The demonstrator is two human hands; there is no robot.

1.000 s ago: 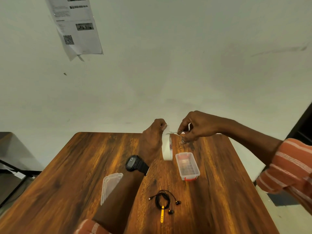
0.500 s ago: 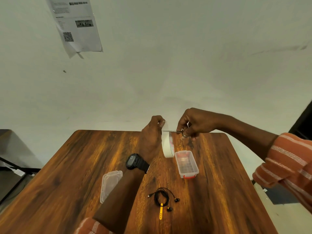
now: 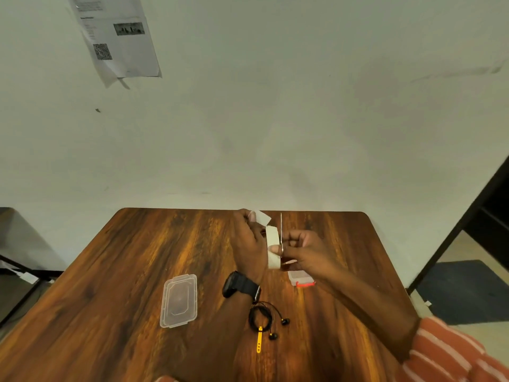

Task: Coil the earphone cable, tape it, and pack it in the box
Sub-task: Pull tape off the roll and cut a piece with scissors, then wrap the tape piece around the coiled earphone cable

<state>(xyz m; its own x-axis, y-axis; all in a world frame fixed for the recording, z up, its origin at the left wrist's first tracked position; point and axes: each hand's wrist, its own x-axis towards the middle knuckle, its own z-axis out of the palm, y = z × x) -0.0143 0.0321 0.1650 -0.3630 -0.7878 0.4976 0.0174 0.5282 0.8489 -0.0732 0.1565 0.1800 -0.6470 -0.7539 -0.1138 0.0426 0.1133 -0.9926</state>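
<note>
**A:** What are the hands doing?

**B:** The left hand is closed around a roll of pale tape, held upright on its edge above the bench. Its thumb and forefinger pinch a loose strip of tape pulled up from the top of the roll. A black wristwatch sits on that wrist.

**A:** And the right?

**B:** The right hand is just beside the roll, gripping a pair of scissors. The thin blades point up and away from the person, running along the right face of the roll. I cannot tell whether the blades are apart or together; they show as a single thin line.

**A:** Where is the earphone?

**B:** The earphone cable lies coiled on the bench, near the person, just below the left wrist. A yellow strap trails from the coil towards the person, and the two black earbuds rest to the right of it.

**A:** The box?

**B:** The clear box with a red clasp stands on the bench under the right hand, mostly hidden by it. Its clear lid lies flat, well apart to the left of the left forearm.

**A:** Anything behind?

**B:** A pale wall with a printed sheet carrying a QR code, upper left.
</note>
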